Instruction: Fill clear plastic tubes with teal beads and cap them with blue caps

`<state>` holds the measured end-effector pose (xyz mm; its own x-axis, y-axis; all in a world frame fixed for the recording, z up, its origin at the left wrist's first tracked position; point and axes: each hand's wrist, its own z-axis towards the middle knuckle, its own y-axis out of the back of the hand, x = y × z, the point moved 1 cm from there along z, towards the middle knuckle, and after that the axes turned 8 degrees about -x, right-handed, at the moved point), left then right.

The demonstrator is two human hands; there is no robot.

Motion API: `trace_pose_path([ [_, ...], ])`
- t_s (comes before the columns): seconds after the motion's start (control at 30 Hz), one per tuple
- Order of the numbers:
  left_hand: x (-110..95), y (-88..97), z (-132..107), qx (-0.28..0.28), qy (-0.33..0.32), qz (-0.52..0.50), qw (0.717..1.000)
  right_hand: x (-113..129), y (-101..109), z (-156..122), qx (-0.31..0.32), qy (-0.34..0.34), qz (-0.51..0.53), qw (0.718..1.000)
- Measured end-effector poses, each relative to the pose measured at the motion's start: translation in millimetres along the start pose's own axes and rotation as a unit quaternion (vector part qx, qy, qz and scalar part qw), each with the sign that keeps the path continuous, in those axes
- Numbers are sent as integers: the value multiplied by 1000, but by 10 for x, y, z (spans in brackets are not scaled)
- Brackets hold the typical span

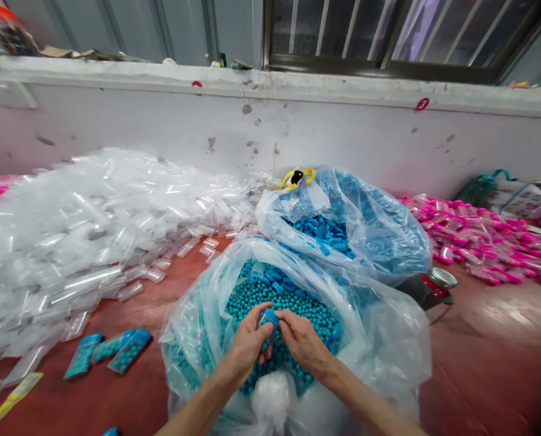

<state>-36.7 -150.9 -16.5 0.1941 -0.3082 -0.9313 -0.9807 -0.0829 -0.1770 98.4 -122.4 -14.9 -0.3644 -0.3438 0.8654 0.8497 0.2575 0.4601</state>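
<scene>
Clear tube heap left; blue-cap bag centre; pink tubes right; teal-filled tubes foreground.

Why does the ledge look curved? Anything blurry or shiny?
Head view: the wide lens bows the ledge and smears the corners; light glares off the clear tubes and the bag; left hand and right hand, pinching a blue cap, look sharp.

A stained white wall runs along the far side, topped by a ledge. Above it, far right, a barred window lets in daylight. The red-brown worktop shines.
</scene>
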Motion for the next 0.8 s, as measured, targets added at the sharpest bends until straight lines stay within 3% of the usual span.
trace_pose_path([
  [0.17,59,-11,13,4,-30,55,998,-115,-90,7,6,-140,165,976],
  [0.3,45,-35,-2,-44,-3,39,998,-24,-97,-16,-19,-70,73,995],
  [0.4,27,-54,-28,-53,11,9,998,74,-43,-14,2,-17,15,1000],
  [0.5,52,-8,-43,-56,1,17,998,71,32,15,63,-67,88,992],
  [0.6,109,76,-44,-21,-2,37,999,-20,90,56,105,-146,180,967],
  [0.7,148,117,-32,2,-5,50,999,-93,99,112,44,-182,174,967],
  [0.8,139,74,-19,-11,-18,73,997,-38,47,144,-59,-156,120,979],
])
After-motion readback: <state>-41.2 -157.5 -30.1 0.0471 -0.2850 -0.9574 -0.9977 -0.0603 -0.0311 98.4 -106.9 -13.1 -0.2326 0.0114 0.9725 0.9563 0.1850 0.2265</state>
